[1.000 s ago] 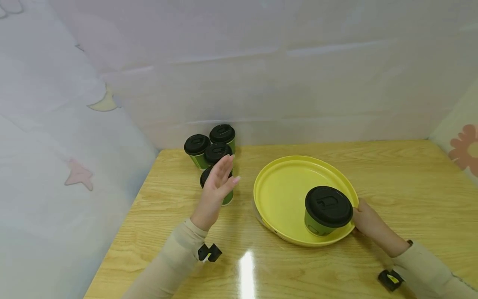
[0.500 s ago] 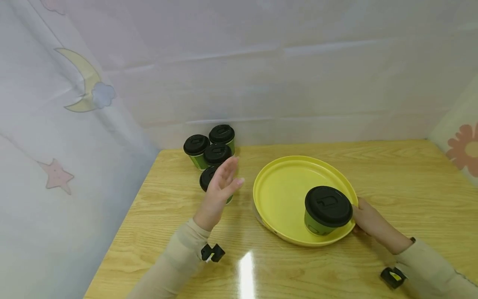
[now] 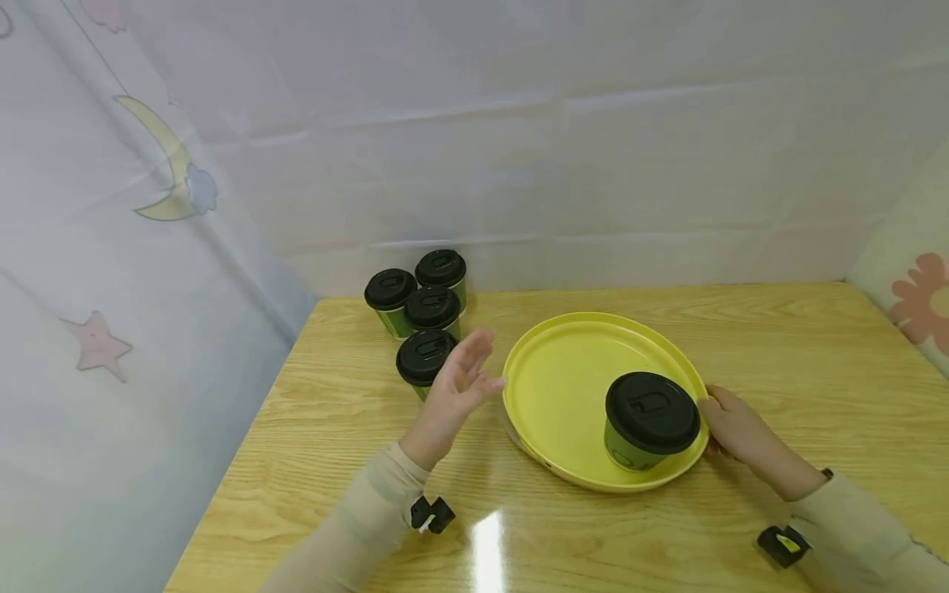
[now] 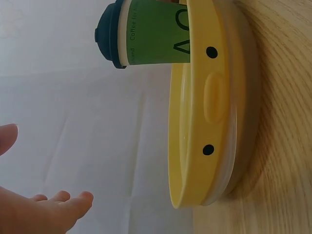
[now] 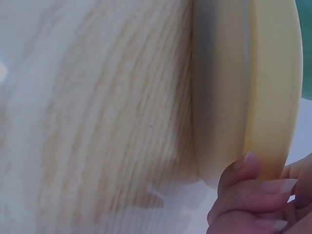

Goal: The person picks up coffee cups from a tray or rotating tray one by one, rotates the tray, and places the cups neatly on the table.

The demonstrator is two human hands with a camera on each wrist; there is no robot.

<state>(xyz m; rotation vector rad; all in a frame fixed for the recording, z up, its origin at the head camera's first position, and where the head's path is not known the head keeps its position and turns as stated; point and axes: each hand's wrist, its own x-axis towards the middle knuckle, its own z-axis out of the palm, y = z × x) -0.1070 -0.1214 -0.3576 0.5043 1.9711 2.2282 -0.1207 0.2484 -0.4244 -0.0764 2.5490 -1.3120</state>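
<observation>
A round yellow tray [image 3: 559, 395] with a raised rim lies on the table. On its right part stands a green paper coffee cup with a black lid [image 3: 652, 412], upright. My right hand [image 3: 741, 428] grips the tray's right rim; in the right wrist view, its curled fingers [image 5: 251, 204] lie against the rim's side and underside. My left hand [image 3: 454, 403] hovers just left of the tray, fingers extended and thumb apart, holding nothing. The left wrist view shows the tray's side [image 4: 201, 107] with two black dots and a small bump, apart from the hand.
Several more green cups with black lids [image 3: 432, 306] stand clustered at the back left, the nearest lidded cup [image 3: 426, 356] partly behind my left hand. Pale printed cloth [image 3: 519, 165] hangs behind and beside the wooden table [image 3: 356, 445].
My left hand has moved right and slightly toward me, away from the cups and closer to the tray. The right hand stays on the rim; tray and cup have not visibly shifted.
</observation>
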